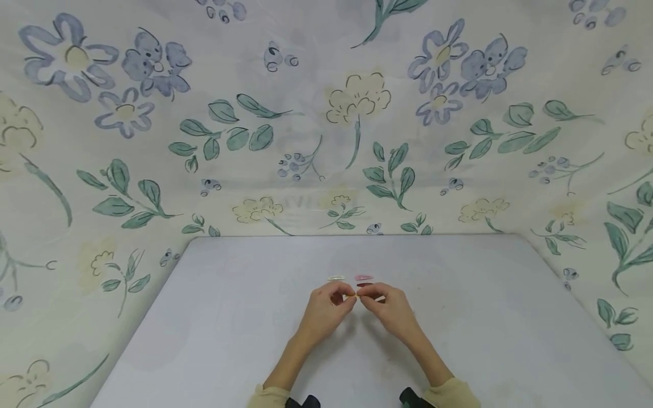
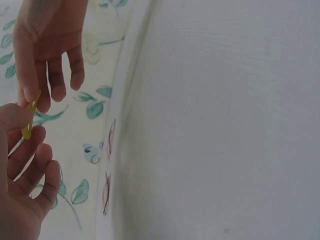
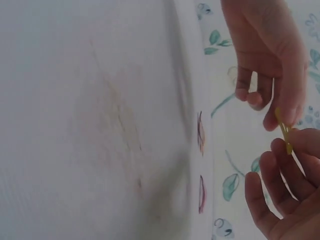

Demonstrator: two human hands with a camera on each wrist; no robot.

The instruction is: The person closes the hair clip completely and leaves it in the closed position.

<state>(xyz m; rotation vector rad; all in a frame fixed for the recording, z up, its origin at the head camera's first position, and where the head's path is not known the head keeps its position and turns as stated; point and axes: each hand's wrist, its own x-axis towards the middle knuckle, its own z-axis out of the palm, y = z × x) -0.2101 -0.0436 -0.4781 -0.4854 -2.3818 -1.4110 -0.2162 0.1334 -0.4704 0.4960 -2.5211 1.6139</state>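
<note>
A small yellow snap hair clip (image 2: 28, 129) is held between both hands above the white table. My left hand (image 1: 325, 310) pinches one end of it between thumb and forefinger. At the other end, my right hand (image 1: 391, 309) grips it the same way. In the right wrist view the yellow clip (image 3: 285, 131) looks slim and slightly parted along its length; the fingertips cover its ends. Just beyond the hands lie a pale clip (image 1: 335, 278), a pink clip (image 1: 364, 277) and a dark red clip (image 1: 364, 284), the last partly behind the right hand.
The white tabletop (image 1: 229, 317) stretches out on both sides of the arms. A floral cloth (image 1: 306, 198) rises behind its far edge and along both sides. Dark straps or devices (image 1: 414, 398) sit at the wrists by the sleeves.
</note>
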